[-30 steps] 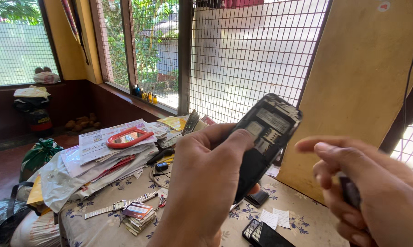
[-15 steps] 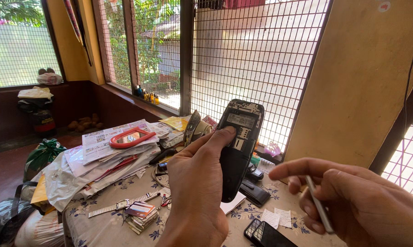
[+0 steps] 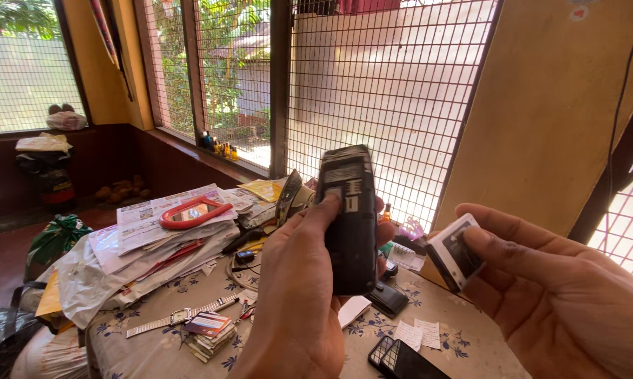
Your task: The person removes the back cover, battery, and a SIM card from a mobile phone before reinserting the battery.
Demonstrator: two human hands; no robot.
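Observation:
My left hand (image 3: 299, 302) holds a black mobile phone (image 3: 349, 231) upright at chest height, its back cover off and the open compartment facing me, my thumb resting on it. My right hand (image 3: 562, 302) is to the right of it and grips a small flat battery (image 3: 455, 253), white with a dark face, between thumb and fingers. A gap separates the battery from the phone.
Below is a table with a floral cloth (image 3: 148, 347). On it lie a heap of newspapers (image 3: 141, 242) with a red-framed mirror (image 3: 192, 212), a metal watch strap (image 3: 180, 319), a stack of cards (image 3: 208, 333), a black smartphone (image 3: 404, 359), paper slips (image 3: 418, 333) and a black cover (image 3: 387, 300). Meshed windows behind.
The phone has turned from tilted to upright in my left hand. My right hand has risen and turned, and the battery now shows its flat face.

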